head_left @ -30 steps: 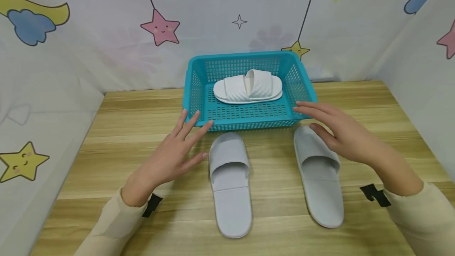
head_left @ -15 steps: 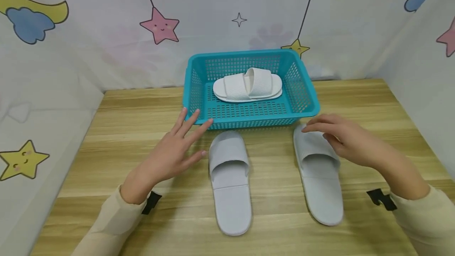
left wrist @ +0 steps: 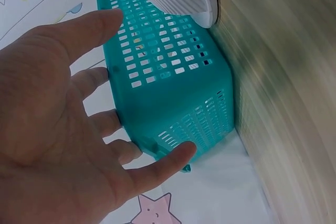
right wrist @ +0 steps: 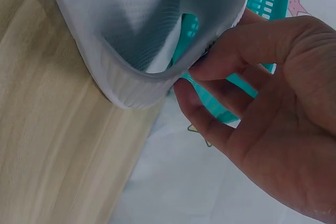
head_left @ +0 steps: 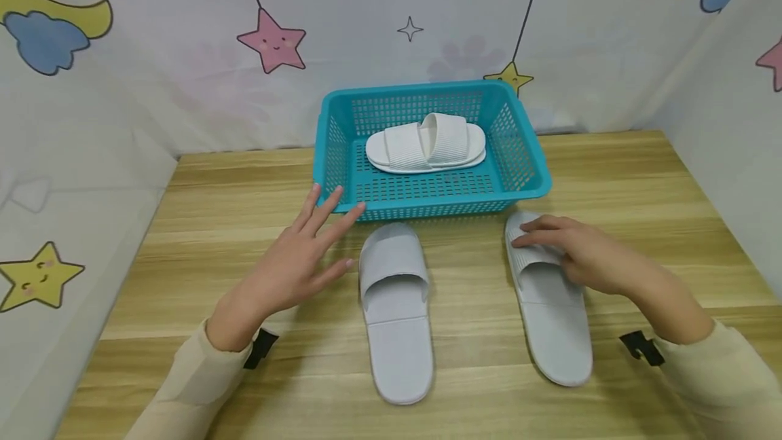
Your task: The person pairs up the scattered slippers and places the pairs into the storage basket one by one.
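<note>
Two grey slippers lie on the wooden table with their toes toward a blue-green basket [head_left: 427,209]. My right hand [head_left: 586,253] is at the right grey slipper [head_left: 556,331]; its fingers lie over the ribbed strap. In the right wrist view, thumb and fingertips pinch the edge of the strap [right wrist: 142,87]. The left grey slipper [head_left: 400,358] lies untouched. My left hand [head_left: 287,267] is spread out at the basket's front left corner, its fingertips right at the rim. In the left wrist view, nothing is between its fingers.
Inside the basket lies a pair of white slippers [head_left: 406,148], one overlapping the other. A white cloth [head_left: 366,19] printed with stars and clouds hangs behind the table [head_left: 244,209] and along both sides.
My right hand has come off the basket's front right rim, down and back toward me, onto the right slipper's strap. My left hand stays spread at the basket's corner.
</note>
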Tool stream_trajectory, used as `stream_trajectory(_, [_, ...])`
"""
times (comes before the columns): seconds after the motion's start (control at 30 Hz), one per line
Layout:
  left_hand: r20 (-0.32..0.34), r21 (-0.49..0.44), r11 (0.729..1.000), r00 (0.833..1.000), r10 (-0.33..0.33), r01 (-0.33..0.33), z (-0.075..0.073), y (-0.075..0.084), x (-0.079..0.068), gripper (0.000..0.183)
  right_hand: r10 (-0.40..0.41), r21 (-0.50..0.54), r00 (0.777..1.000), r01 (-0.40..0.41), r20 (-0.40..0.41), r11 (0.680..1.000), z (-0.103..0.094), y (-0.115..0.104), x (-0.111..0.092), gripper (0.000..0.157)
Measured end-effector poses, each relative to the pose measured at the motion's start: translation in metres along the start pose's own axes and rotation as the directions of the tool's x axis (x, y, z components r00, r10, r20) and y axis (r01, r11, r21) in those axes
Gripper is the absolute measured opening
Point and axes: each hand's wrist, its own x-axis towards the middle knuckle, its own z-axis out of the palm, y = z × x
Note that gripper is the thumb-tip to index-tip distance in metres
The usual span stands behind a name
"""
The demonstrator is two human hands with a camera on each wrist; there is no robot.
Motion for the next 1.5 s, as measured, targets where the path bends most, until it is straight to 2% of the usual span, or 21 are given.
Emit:
stream_trajectory(0.3, [0.007, -0.012, 1.0, 1.0, -0.004, 0.004, -0.002, -0.001, 0.002, 0.08, 0.019, 0.013, 1.0, -0.019, -0.008, 1.0, 0.0, -0.003, 0.001, 0.074])
stream_trajectory(0.57, [-0.031, -0.005, 1.0, 0.999, 0.029, -0.029, -0.003, -0.003, 0.005, 0.078, 0.045, -0.001, 0.999, -0.045, -0.023, 0.999, 0.001, -0.007, 0.006, 0.066])
stream_trajectory(0.87, [-0.013, -0.001, 1.0, 1.0, -0.014, 0.014, -0.004, 0.002, 0.006, 0.078, 0.102, 0.007, 0.995, -0.102, -0.012, 0.995, 0.003, -0.009, 0.006, 0.063])
stream_trajectory(1.0, [-0.027, 0.009, 1.0, 0.999, -0.018, 0.018, -0.002, 0.005, 0.005, 0.079, 0.112, 0.015, 0.994, -0.112, -0.007, 0.994, 0.004, -0.01, 0.006, 0.063])
stream_trajectory(1.07, [-0.05, 0.007, 1.0, 0.999, 0.005, -0.004, -0.001, 0.007, 0.006, 0.079, 0.106, 0.011, 0.994, -0.106, -0.015, 0.994, 0.004, -0.01, 0.006, 0.062])
stream_trajectory(1.13, [-0.083, -0.003, 0.999, 0.995, 0.051, -0.052, -0.001, 0.009, 0.007, 0.075, 0.097, 0.01, 0.995, -0.097, -0.024, 0.995, 0.004, -0.01, 0.006, 0.062])
stream_trajectory(1.23, [-0.094, -0.055, 0.991, 0.988, 0.12, -0.125, -0.003, 0.015, 0.008, 0.068, 0.09, 0.014, 0.995, -0.09, -0.03, 0.996, 0.004, -0.009, 0.006, 0.062])
stream_trajectory(1.37, [-0.021, -0.103, 0.974, 0.979, 0.201, -0.202, -0.004, 0.024, 0.008, 0.06, 0.09, 0.04, 0.996, -0.089, -0.018, 0.995, 0.007, -0.008, 0.006, 0.063])
stream_trajectory(1.5, [0.058, -0.1, 0.962, 0.964, 0.26, -0.253, -0.001, 0.028, 0.007, 0.058, 0.084, 0.055, 0.996, -0.083, -0.016, 0.995, 0.01, -0.008, 0.006, 0.062])
